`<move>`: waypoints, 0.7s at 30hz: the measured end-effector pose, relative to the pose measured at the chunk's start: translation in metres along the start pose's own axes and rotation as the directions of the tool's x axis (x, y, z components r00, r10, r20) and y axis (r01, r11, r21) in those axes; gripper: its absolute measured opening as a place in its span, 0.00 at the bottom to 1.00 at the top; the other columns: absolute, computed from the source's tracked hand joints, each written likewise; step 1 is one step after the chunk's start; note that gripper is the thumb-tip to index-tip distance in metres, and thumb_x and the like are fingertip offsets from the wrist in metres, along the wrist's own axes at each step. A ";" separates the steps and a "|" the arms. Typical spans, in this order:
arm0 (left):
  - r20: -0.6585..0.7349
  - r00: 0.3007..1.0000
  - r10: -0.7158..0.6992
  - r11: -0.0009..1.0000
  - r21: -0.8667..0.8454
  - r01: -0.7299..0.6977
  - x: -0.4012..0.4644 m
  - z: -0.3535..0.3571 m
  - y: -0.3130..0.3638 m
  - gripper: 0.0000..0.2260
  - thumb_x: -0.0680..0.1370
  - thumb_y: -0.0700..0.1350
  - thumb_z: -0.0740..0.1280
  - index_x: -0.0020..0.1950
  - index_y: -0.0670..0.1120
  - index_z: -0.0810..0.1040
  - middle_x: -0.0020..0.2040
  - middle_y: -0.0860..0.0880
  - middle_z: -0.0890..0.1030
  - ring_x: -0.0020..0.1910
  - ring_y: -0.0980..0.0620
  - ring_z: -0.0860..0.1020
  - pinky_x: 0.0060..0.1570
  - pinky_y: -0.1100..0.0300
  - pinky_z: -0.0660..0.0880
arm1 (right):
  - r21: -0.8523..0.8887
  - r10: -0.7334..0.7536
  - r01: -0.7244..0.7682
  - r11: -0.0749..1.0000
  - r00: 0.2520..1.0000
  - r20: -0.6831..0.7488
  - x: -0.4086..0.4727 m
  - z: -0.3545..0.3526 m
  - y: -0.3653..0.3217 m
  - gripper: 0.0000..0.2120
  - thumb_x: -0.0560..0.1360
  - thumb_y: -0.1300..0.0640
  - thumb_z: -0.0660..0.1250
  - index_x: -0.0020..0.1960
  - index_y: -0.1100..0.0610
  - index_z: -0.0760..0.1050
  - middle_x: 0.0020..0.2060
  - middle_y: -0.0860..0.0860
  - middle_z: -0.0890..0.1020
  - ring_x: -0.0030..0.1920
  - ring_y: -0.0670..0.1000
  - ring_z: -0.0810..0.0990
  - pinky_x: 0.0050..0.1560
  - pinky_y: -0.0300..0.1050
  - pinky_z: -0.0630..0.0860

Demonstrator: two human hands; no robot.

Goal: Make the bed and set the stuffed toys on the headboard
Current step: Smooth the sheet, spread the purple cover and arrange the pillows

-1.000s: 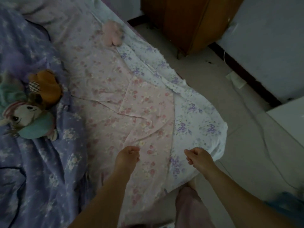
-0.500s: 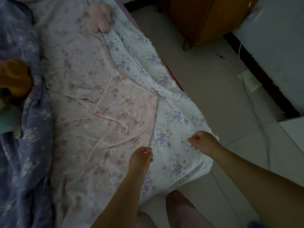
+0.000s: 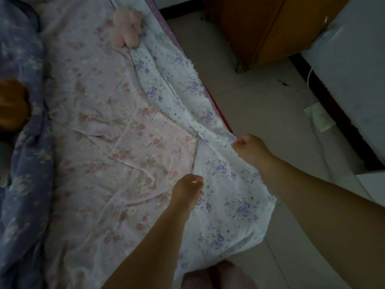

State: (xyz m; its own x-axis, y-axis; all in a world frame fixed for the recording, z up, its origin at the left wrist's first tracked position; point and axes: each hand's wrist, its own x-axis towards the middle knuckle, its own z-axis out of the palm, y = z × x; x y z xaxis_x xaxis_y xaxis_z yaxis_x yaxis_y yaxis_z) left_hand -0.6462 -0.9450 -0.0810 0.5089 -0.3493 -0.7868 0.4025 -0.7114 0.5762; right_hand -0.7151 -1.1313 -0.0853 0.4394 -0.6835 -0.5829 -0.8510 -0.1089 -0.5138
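Reaching forward over the bed, the left hand (image 3: 188, 188) pinches the white purple-flowered sheet (image 3: 227, 205) where it meets the pink floral sheet (image 3: 116, 126). Further out, the right hand (image 3: 250, 149) grips that white sheet's edge. Beyond lies a pink stuffed toy (image 3: 127, 28).

Two sheets spread on the bed, the flowered sheet (image 3: 116, 113) to the left, the white sheet (image 3: 229, 205) to the right along the bed edge. Plush toy (image 3: 126, 28) far back on the sheets. Quilt (image 3: 23, 174) bunched at far left, another toy (image 3: 11, 105) on it. Right of the bed, floor (image 3: 260, 105); cabinet (image 3: 270, 28) behind.
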 end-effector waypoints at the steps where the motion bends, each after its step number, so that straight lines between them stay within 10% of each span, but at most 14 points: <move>1: -0.006 1.000 0.006 1.000 -0.011 -0.006 0.004 0.002 0.004 0.06 0.77 0.41 0.62 0.43 0.48 0.76 0.36 0.49 0.78 0.35 0.52 0.76 0.24 0.69 0.67 | -0.009 -0.017 0.017 1.000 1.000 0.009 0.007 0.001 -0.007 0.07 0.76 0.53 0.62 0.42 0.55 0.71 0.43 0.54 0.78 0.44 0.54 0.76 0.44 0.42 0.69; 14: -0.106 0.994 0.008 0.998 -0.060 -0.014 0.069 0.056 0.057 0.10 0.78 0.40 0.61 0.56 0.45 0.78 0.52 0.44 0.81 0.50 0.47 0.80 0.42 0.64 0.73 | -0.241 -0.120 0.113 0.964 0.993 -0.013 0.114 0.009 -0.030 0.11 0.78 0.60 0.58 0.55 0.59 0.77 0.53 0.58 0.79 0.53 0.59 0.78 0.50 0.47 0.75; 17: -0.173 0.985 0.010 0.997 -0.067 -0.022 0.086 0.086 0.061 0.11 0.77 0.39 0.61 0.57 0.44 0.78 0.54 0.44 0.81 0.50 0.47 0.80 0.41 0.64 0.72 | -0.207 -0.111 0.115 0.972 0.993 0.033 0.140 0.015 -0.025 0.11 0.77 0.49 0.60 0.40 0.55 0.71 0.42 0.56 0.75 0.44 0.56 0.75 0.42 0.45 0.70; 21: -0.202 0.979 -0.010 0.995 -0.099 -0.010 0.093 0.122 0.064 0.13 0.77 0.40 0.63 0.61 0.45 0.76 0.60 0.45 0.79 0.58 0.47 0.77 0.56 0.57 0.75 | -0.158 -0.104 0.123 0.980 0.987 0.120 0.159 0.025 -0.018 0.16 0.73 0.44 0.66 0.54 0.55 0.78 0.49 0.52 0.80 0.50 0.56 0.79 0.52 0.48 0.75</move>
State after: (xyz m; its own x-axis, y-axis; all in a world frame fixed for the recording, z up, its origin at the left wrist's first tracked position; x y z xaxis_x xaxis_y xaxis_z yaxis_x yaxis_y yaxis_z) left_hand -0.6661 -1.0974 -0.1446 0.6481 -0.2120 -0.7315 0.4702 -0.6442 0.6033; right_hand -0.6221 -1.2198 -0.1847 0.5573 -0.5764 -0.5977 -0.8252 -0.3046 -0.4757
